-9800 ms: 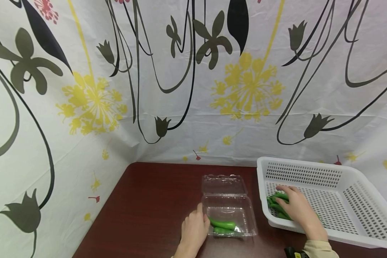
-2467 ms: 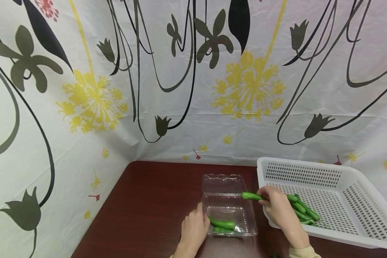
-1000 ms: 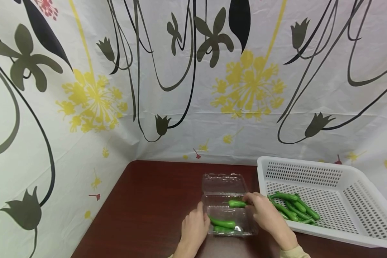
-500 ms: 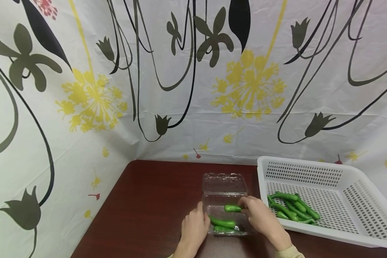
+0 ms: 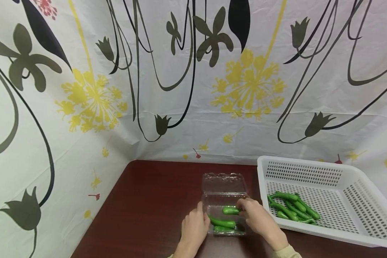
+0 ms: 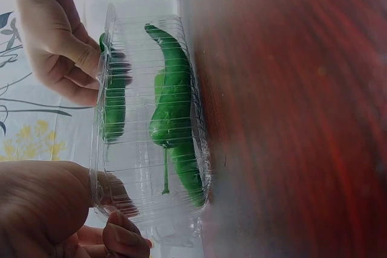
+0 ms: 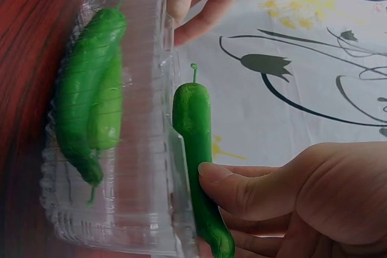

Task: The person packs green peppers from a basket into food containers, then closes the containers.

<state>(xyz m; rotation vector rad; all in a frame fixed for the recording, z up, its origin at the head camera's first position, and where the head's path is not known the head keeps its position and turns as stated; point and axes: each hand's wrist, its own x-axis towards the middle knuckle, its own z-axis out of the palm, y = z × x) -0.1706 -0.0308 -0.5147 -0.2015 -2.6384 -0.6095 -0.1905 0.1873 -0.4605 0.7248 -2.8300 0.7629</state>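
My right hand (image 5: 256,218) pinches a green pepper (image 7: 196,131) between thumb and fingers. In the head view this pepper appears over the clear plastic clamshell box (image 5: 206,200); the right wrist view has it level with the rim. Two more peppers (image 6: 175,95) lie at the bottom of the box, side by side and partly overlapping. At the box's left side my left hand (image 5: 193,227) grips the rim, thumb on one side of the wall and fingers on the other, as the left wrist view shows. The lid (image 5: 224,183) lies folded back, away from me.
A white perforated basket (image 5: 348,234) stands to the right of the box, with several green peppers (image 5: 288,208) heaped in its left part. Both stand on a dark red table (image 5: 142,208). A white floral cloth (image 5: 187,89) hangs behind and at the left.
My right hand has taken a pepper out of the basket, carried it left over the box, and brought it nearer the two peppers there. My left hand has stayed at the box's rim.
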